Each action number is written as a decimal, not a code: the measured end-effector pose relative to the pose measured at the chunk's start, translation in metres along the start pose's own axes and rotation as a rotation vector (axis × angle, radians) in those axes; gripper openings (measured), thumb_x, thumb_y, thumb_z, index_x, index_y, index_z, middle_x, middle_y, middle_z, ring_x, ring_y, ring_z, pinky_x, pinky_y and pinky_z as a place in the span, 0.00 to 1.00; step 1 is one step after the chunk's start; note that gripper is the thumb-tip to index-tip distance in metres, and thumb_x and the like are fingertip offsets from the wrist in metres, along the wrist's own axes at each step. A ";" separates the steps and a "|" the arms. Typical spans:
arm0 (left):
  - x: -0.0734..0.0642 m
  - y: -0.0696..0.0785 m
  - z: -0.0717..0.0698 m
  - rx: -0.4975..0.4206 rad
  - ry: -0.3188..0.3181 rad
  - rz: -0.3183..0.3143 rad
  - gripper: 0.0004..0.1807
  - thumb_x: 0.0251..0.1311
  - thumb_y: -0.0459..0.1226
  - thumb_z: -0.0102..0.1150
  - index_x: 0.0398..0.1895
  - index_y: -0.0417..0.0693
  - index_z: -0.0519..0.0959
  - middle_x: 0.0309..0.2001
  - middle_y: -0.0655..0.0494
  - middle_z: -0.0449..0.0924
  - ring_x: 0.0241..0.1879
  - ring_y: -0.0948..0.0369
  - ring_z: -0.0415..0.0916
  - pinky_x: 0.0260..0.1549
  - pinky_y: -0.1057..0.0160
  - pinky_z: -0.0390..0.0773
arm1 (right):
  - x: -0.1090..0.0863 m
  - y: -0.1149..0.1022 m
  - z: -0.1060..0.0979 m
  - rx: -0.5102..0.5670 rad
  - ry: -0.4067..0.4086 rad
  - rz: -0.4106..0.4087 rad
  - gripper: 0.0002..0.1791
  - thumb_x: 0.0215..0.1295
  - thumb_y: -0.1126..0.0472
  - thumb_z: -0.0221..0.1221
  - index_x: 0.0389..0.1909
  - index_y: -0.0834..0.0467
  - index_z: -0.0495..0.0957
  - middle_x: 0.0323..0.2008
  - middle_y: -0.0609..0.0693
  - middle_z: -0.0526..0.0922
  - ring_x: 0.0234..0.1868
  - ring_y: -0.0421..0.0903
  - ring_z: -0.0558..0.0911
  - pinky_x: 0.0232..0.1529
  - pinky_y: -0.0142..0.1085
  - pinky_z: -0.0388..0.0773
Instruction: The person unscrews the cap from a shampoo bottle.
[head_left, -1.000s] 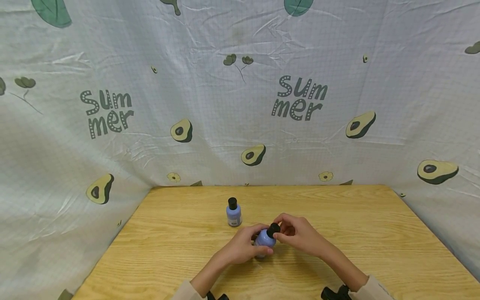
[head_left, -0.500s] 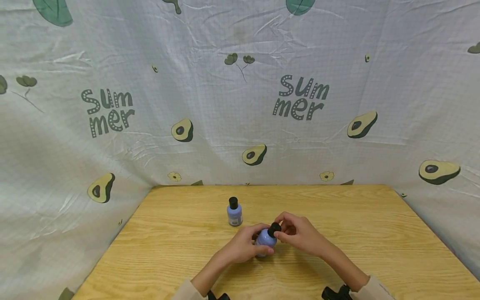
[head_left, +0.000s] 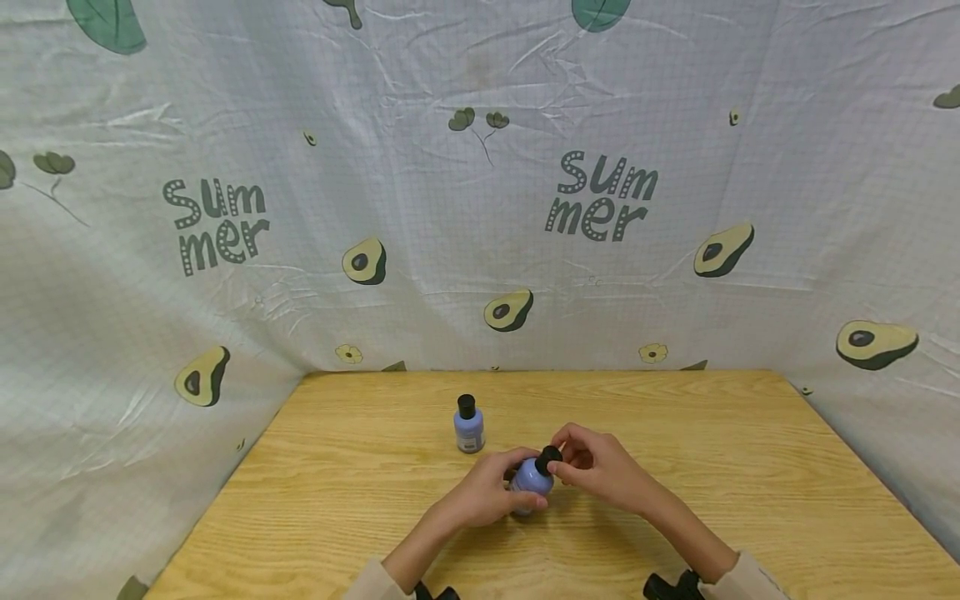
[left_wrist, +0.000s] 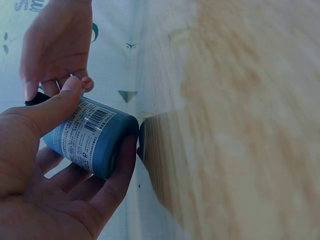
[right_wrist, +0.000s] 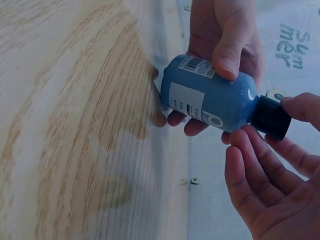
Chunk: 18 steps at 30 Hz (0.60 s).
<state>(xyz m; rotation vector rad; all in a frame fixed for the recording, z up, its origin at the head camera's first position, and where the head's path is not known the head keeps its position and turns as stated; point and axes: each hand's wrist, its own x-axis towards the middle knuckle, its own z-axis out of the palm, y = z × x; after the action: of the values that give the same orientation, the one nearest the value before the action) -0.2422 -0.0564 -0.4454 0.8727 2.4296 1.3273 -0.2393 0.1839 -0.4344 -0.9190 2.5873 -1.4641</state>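
Note:
My left hand (head_left: 487, 493) grips a small blue-purple bottle (head_left: 531, 477) round its body, tilted with its top toward the right. In the left wrist view a white label with a barcode shows on the bottle (left_wrist: 90, 130). The thumb and index finger of my right hand (head_left: 600, 468) pinch the bottle's black cap (right_wrist: 270, 118), which sits on the neck. The other right fingers curl loosely below the cap. A second bottle (head_left: 469, 430) of the same look stands upright, black cap on, behind my left hand.
The wooden table (head_left: 337, 467) lies under both hands, its far edge against a hanging white sheet (head_left: 420, 208) printed with avocados and lettering. Black wrist straps (head_left: 672, 586) show near the sleeves.
Between the frames the hands and both bottles hold nearly the same place. The view shifts only very slightly.

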 end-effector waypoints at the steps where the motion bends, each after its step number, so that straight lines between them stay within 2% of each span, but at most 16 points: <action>1: 0.000 0.000 0.000 -0.001 0.001 0.000 0.29 0.63 0.42 0.72 0.67 0.51 0.77 0.58 0.52 0.84 0.52 0.64 0.82 0.48 0.68 0.79 | 0.000 0.000 0.000 -0.005 0.001 -0.004 0.11 0.74 0.56 0.63 0.50 0.57 0.78 0.31 0.48 0.83 0.28 0.37 0.80 0.32 0.32 0.79; 11: 0.000 0.000 0.001 -0.016 0.002 -0.005 0.29 0.64 0.41 0.72 0.69 0.52 0.76 0.59 0.52 0.84 0.52 0.63 0.82 0.48 0.68 0.79 | 0.000 -0.003 0.000 -0.009 0.019 0.016 0.10 0.74 0.55 0.62 0.48 0.56 0.78 0.33 0.48 0.84 0.29 0.40 0.82 0.33 0.32 0.80; 16: 0.000 -0.001 0.001 -0.009 0.005 0.000 0.28 0.64 0.42 0.72 0.67 0.54 0.77 0.58 0.54 0.84 0.51 0.65 0.82 0.48 0.67 0.79 | -0.001 -0.003 0.000 -0.002 0.008 0.009 0.11 0.74 0.56 0.62 0.51 0.57 0.79 0.32 0.48 0.83 0.29 0.39 0.82 0.33 0.32 0.80; 18: 0.000 -0.002 0.001 -0.010 0.003 0.005 0.28 0.64 0.42 0.72 0.67 0.54 0.78 0.57 0.54 0.84 0.51 0.65 0.82 0.48 0.68 0.79 | -0.001 -0.002 0.000 0.006 0.005 0.004 0.12 0.74 0.57 0.62 0.52 0.57 0.78 0.32 0.49 0.83 0.29 0.43 0.83 0.33 0.32 0.81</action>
<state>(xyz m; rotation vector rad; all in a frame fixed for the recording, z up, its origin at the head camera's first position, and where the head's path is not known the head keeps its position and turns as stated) -0.2426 -0.0559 -0.4474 0.8749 2.4225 1.3424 -0.2374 0.1837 -0.4326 -0.9102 2.5855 -1.4741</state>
